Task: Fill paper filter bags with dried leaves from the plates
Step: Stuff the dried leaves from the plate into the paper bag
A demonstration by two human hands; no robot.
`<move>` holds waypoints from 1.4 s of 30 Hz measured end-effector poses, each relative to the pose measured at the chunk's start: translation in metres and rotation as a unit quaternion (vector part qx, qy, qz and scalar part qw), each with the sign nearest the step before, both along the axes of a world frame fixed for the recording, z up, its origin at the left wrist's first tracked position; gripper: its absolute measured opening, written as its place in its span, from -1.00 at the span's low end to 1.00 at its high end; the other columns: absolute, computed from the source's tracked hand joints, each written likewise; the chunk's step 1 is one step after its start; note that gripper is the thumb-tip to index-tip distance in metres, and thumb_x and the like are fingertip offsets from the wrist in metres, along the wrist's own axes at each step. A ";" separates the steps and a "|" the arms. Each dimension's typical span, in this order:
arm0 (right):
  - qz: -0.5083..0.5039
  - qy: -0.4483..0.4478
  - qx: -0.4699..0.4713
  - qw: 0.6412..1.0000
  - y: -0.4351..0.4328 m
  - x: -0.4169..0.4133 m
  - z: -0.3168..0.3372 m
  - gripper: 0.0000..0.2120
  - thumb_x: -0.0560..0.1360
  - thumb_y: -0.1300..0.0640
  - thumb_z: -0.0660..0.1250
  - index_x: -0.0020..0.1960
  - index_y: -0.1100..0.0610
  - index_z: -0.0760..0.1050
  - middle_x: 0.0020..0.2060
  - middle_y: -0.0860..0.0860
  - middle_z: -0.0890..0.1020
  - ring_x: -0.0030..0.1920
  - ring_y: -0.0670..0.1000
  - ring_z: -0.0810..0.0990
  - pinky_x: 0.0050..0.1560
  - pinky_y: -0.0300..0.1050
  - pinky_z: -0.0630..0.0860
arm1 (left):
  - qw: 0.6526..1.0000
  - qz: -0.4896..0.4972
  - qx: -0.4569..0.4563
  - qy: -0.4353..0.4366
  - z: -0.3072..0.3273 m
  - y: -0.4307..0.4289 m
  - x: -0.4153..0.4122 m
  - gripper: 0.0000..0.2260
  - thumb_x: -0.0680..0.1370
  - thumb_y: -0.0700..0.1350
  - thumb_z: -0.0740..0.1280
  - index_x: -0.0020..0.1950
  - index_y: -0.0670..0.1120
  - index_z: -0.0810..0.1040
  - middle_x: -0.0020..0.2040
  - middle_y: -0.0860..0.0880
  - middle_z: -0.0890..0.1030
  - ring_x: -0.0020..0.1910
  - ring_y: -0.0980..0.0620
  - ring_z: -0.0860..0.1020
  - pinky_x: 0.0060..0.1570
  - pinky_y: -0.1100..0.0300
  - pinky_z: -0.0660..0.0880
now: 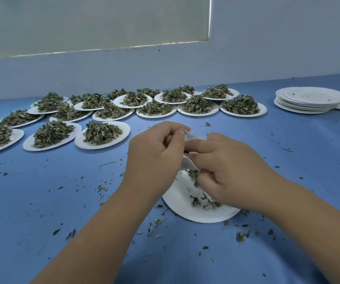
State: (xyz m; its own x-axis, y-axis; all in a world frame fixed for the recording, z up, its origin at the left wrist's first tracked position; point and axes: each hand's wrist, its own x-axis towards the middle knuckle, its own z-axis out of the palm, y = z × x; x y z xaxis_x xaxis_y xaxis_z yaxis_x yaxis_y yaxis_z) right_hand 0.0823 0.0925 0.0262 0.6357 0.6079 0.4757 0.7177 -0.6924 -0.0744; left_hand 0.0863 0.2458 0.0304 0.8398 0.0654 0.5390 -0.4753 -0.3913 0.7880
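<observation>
L hand (154,152), R hand (232,171) pinch bag (193,137) over plate (185,210) edge; room left.

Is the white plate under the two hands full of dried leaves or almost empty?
Almost empty. The plate shows mostly bare white surface, with only a few scattered leaves near the right hand.

heaped plates (103,134) crowding left, stacked plates (306,101) right

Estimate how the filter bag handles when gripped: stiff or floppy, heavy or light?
Likely floppy: the filter bag creases where the left hand pinches it. Probably very light, being thin white paper. It may collapse shut unless held open while the right hand holds dried leaves.
</observation>
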 end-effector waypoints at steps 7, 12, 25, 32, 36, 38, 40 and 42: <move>0.049 0.096 0.127 0.986 -0.005 0.000 0.003 -0.67 0.39 0.30 0.19 -0.08 -0.10 0.55 0.26 -0.23 0.50 -0.10 -0.18 0.51 -0.18 -0.35 0.38 | 1.000 0.012 0.003 -0.018 0.003 0.005 0.001 -0.80 0.59 -0.19 0.30 -0.12 0.07 0.63 -0.50 0.12 0.43 -0.55 0.21 0.34 -0.50 0.47 0.21; 0.008 0.144 0.268 0.953 -0.026 0.002 0.016 -0.73 0.43 0.14 0.26 0.06 -0.12 0.54 -0.03 -0.25 0.49 -0.17 -0.07 0.50 -0.19 -0.31 0.42 | 0.999 0.034 0.008 -0.026 0.005 0.012 0.004 -0.79 0.59 -0.17 0.29 -0.13 0.12 0.61 -0.53 0.13 0.37 -0.55 0.17 0.29 -0.53 0.42 0.20; -0.119 0.376 -0.082 0.915 -0.063 0.009 0.023 -0.22 0.20 -0.38 0.46 0.32 -0.47 0.17 0.20 -0.43 0.28 0.23 -0.30 0.30 0.14 -0.18 0.31 | 0.997 0.067 0.005 -0.044 0.006 0.019 0.007 -0.76 0.59 -0.15 0.28 -0.15 0.18 0.60 -0.51 0.13 0.37 -0.53 0.18 0.31 -0.49 0.44 0.22; -0.219 0.406 -0.071 0.885 -0.079 0.011 0.032 -0.59 0.27 -0.20 0.51 0.03 -0.25 0.40 -0.06 -0.25 0.54 -0.09 -0.16 0.58 -0.03 -0.04 0.61 | 0.996 0.061 0.019 -0.063 0.005 0.020 0.007 -0.76 0.59 -0.15 0.29 -0.13 0.19 0.59 -0.45 -0.01 0.39 -0.51 0.16 0.29 -0.48 0.40 0.24; -0.216 0.415 -0.097 0.879 -0.081 0.014 0.028 -0.70 0.25 -0.24 0.50 -0.12 -0.15 0.55 -0.20 -0.19 0.61 -0.11 -0.02 0.64 0.00 0.09 0.61 | 0.996 0.059 0.029 -0.066 0.005 0.020 0.006 -0.76 0.59 -0.16 0.29 -0.13 0.19 0.59 -0.47 0.02 0.37 -0.52 0.16 0.29 -0.49 0.41 0.23; -0.210 0.413 -0.088 0.882 -0.080 0.015 0.027 -0.69 0.23 -0.29 0.48 -0.15 -0.14 0.58 -0.21 -0.16 0.64 -0.11 0.00 0.64 0.00 0.09 0.61 | 0.996 0.058 0.032 -0.067 0.005 0.020 0.006 -0.77 0.59 -0.16 0.28 -0.13 0.17 0.59 -0.47 0.02 0.37 -0.52 0.16 0.30 -0.49 0.43 0.22; -0.213 0.406 -0.095 0.884 -0.079 0.014 0.027 -0.71 0.26 -0.29 0.46 -0.17 -0.12 0.59 -0.20 -0.11 0.66 -0.14 -0.01 0.64 -0.05 0.03 0.61 | 0.996 0.060 0.033 -0.065 0.004 0.020 0.006 -0.78 0.59 -0.17 0.28 -0.11 0.13 0.61 -0.48 0.04 0.36 -0.52 0.16 0.30 -0.49 0.43 0.22; -0.215 0.406 -0.105 0.882 -0.078 0.015 0.026 -0.72 0.31 -0.26 0.45 -0.16 -0.08 0.60 -0.21 -0.07 0.68 -0.17 0.00 0.64 -0.14 -0.04 0.60 | 0.996 0.061 0.036 -0.062 0.004 0.020 0.007 -0.79 0.59 -0.16 0.28 -0.10 0.13 0.62 -0.48 0.06 0.36 -0.51 0.16 0.30 -0.48 0.42 0.23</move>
State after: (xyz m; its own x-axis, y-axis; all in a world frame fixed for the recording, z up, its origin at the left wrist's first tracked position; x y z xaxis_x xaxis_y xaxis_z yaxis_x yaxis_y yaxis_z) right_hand 0.0968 0.0142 0.0518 0.9082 0.2481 -0.3371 0.1547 -0.9473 -0.2805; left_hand 0.0930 0.2657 0.0340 0.7544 0.1203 0.6454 -0.5130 -0.5053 0.6939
